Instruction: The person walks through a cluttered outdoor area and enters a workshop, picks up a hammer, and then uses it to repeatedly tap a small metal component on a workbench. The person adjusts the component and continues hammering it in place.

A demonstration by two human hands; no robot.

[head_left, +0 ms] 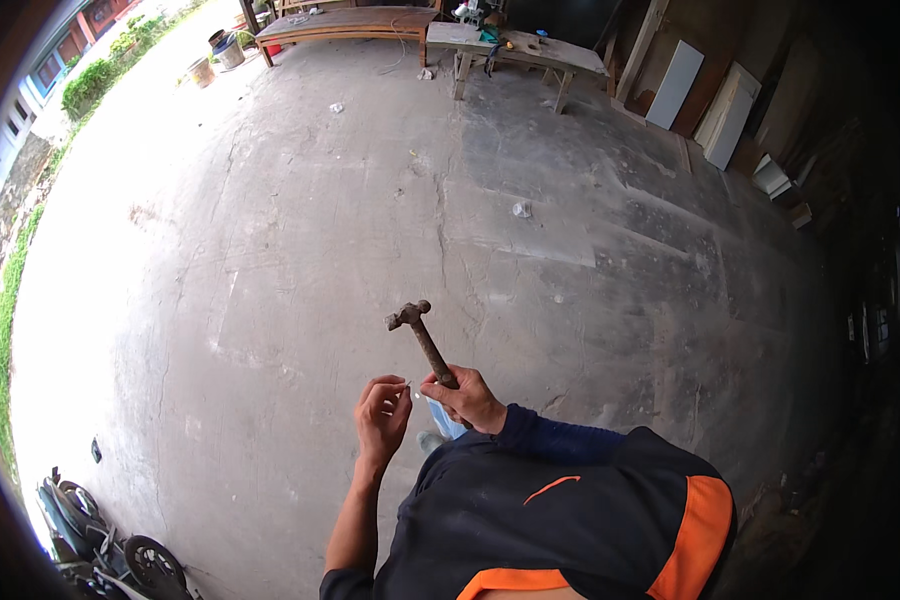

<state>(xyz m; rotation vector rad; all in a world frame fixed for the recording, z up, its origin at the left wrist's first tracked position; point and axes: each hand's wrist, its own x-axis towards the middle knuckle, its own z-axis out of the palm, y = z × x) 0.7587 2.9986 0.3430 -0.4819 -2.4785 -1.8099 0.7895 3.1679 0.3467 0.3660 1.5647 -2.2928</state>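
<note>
Your raised left hand (380,412) pinches a slender piece (408,384) too tiny to identify, just beside your right hand (473,403), wrapped round the rusty brown ball-peen hammer (426,342) tilted forward, while open, cracked grey concrete floor (320,230) stretches to a weathered wooden desk (575,60) at the far edge.

1. Left of the left hand (378,415), a hand could pass over the floor (270,270).
2. Only a narrow gap separates the left hand from the right hand (473,402).
3. The upraised hammer (430,346) obstructs reaching straight ahead.
4. A motorcycle (65,515) blocks the floor's near left corner.
</note>
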